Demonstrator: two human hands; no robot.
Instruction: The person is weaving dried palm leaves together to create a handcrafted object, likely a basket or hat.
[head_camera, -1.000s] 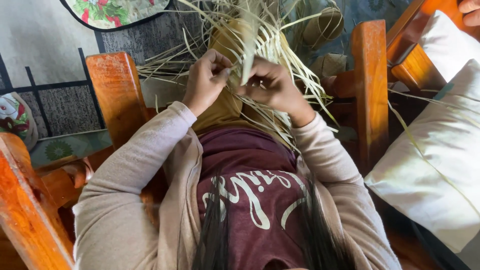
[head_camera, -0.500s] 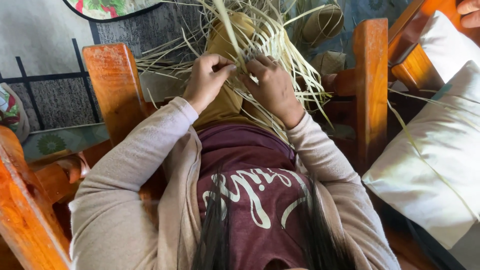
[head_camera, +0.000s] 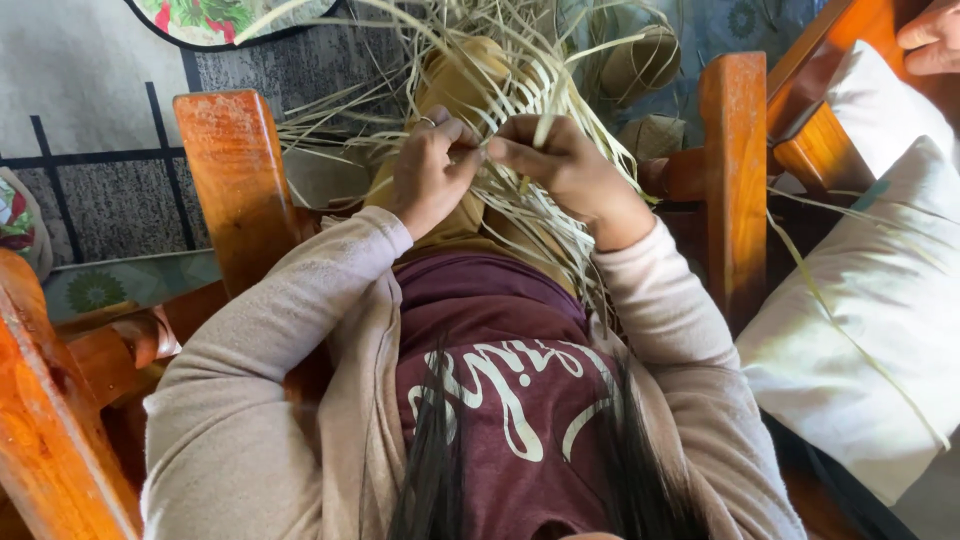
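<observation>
Both hands, left hand (head_camera: 432, 170) and right hand (head_camera: 560, 165), pinch pale straw strips (head_camera: 520, 90) between them, mid-weave. It looks like the pinched strip needs tucking under its neighbour next.

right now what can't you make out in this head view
- Woven part of the pale straw strips: hidden behind both hands.
- Left hand and right hand fingertips: buried among strips, so the exact pinch is unclear.
- Another person's hand: cut off by the top right edge.
- Round straw ball: partly screened by loose strips.
</observation>
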